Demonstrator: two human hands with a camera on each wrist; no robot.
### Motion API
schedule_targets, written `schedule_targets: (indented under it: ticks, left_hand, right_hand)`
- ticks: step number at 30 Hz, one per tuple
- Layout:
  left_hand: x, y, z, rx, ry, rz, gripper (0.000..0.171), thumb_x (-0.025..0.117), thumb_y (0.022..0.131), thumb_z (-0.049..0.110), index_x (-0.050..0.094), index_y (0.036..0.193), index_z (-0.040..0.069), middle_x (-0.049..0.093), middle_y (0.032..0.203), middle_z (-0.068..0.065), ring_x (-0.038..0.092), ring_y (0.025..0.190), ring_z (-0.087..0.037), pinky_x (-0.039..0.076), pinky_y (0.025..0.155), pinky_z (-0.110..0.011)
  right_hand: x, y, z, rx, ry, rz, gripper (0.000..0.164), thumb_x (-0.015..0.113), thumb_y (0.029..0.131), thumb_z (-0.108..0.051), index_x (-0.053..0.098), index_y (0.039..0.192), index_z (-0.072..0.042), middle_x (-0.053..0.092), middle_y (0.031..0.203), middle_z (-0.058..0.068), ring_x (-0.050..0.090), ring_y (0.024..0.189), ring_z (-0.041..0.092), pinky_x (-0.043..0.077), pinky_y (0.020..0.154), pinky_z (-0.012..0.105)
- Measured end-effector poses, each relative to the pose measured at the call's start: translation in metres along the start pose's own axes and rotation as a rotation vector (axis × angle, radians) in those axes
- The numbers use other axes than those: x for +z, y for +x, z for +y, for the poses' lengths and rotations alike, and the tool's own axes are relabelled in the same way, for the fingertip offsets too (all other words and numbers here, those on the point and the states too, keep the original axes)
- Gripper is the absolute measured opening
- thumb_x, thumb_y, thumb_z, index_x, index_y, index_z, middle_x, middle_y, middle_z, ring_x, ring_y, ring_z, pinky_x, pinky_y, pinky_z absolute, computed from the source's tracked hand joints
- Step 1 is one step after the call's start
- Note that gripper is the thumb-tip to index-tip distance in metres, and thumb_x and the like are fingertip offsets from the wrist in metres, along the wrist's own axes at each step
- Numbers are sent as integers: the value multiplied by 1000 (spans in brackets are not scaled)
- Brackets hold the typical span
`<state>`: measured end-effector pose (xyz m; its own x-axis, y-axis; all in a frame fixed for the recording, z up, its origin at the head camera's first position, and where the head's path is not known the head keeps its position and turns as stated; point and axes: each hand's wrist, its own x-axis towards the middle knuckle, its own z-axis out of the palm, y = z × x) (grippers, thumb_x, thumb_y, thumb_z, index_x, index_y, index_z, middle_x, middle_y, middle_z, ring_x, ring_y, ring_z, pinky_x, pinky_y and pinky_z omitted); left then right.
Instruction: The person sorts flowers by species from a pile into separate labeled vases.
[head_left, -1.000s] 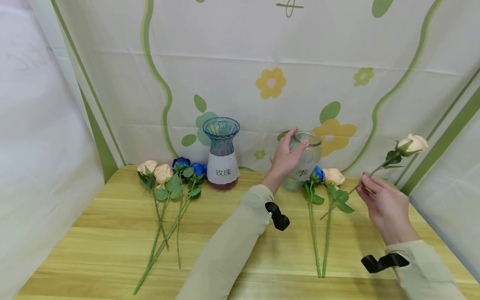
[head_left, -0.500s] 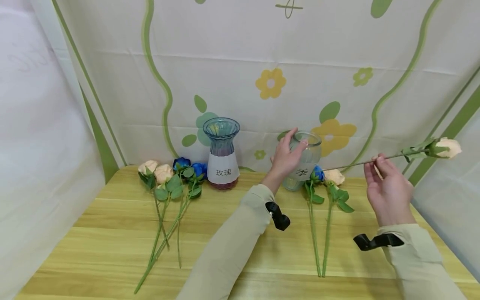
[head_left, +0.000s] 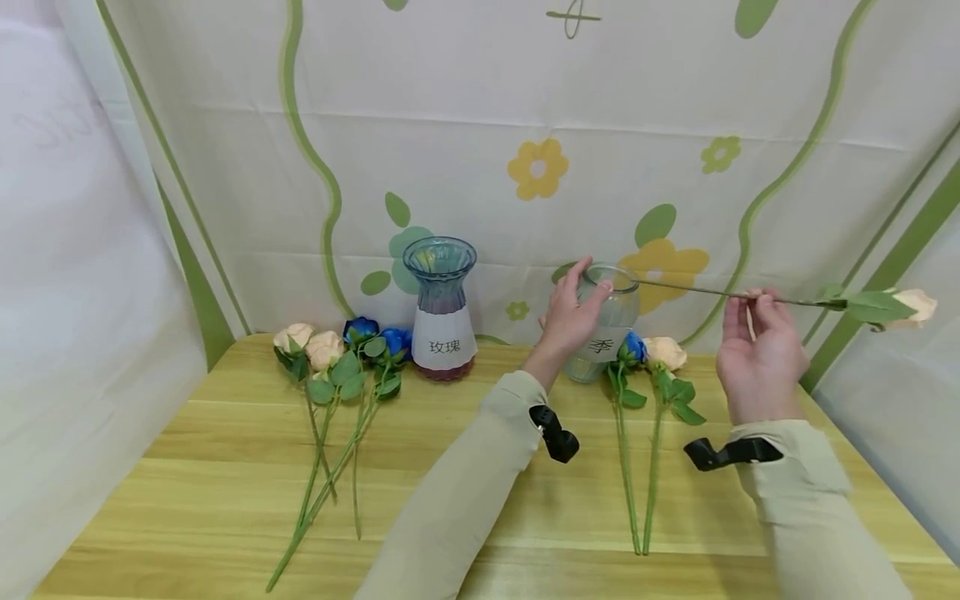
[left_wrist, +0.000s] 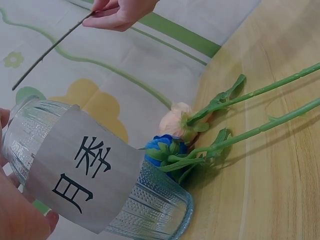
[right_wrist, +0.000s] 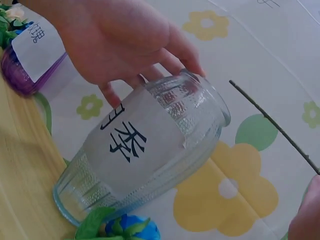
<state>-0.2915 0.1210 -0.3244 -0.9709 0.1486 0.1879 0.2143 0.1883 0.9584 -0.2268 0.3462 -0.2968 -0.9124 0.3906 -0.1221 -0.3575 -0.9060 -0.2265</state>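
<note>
Rightmost rose (head_left: 911, 307): pale peach bloom, green leaves, brown stem
Ribbed vase (right_wrist: 132, 150): clear glass, stippled stripes
Flared vase (head_left: 441, 293): blue neck, purple base
Paper labels (head_left: 445, 342): white, black characters
Tabletop roses (head_left: 326, 350): peach or deep blue, green leaves
Tabletop (head_left: 210, 467): yellow-brown wood grain
Backdrop (head_left: 427, 167): white, yellow and green flowers, wavy green lines
Sleeves (head_left: 457, 475): beige
</note>
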Motion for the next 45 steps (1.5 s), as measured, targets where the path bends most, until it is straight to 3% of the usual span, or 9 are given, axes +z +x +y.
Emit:
schedule_targets:
  ticks: [6,14,18,28,36,41,45]
  left_hand:
    - [-1,-1,2,-3,4,4,61,52,107,53,35,164,43,37,171,3,31,161,-26,3,126,-78]
    - [0,-2,3,-9,1,2,59,53,108,50,35,164,42,37,171,3,30,161,-27,5,126,-77]
    - [0,-2,3,-5,-4,-5,58,52,108,50,35,164,42,37,171,3,30,161,-27,4,126,-78]
    - [0,-3,4,-4,-20,-5,59,52,108,51,35,164,41,36,171,2,28,162,-28,1,126,-78]
    - [3,0,1,-2,-1,20,59,53,107,49,37,163,41,41,169,2,33,160,-28,10,126,-75]
    - [4,1,1,1,6,38,59,55,106,47,38,163,40,43,167,1,36,157,-27,14,125,-72]
    - [3,2,2,0,5,41,59,54,106,48,39,163,39,44,167,1,36,158,-27,13,125,-73]
  right_hand:
    - [9,2,19,-21,-42,-40,10,62,103,-1,62,111,-7,68,97,12,65,95,24,58,99,29]
    - [20,1,48,-120,-170,-42,20,63,103,0,63,123,-5,64,106,11,60,105,24,58,94,31]
    - [24,1,60,-163,-220,-26,20,67,100,1,68,120,-2,67,106,12,62,99,25,61,87,31]
    - [29,0,87,-218,-320,-20,21,76,95,1,76,116,1,73,100,11,67,86,23,64,83,30]
    - [26,6,102,-254,-383,-9,32,79,93,-1,75,124,4,77,95,10,71,79,20,63,87,31]
    - [25,9,115,-301,-411,-25,19,76,94,3,76,113,8,78,89,10,71,74,18,60,84,27]
    - [26,11,126,-331,-431,1,8,76,93,7,79,100,5,80,96,11,73,87,20,60,82,24]
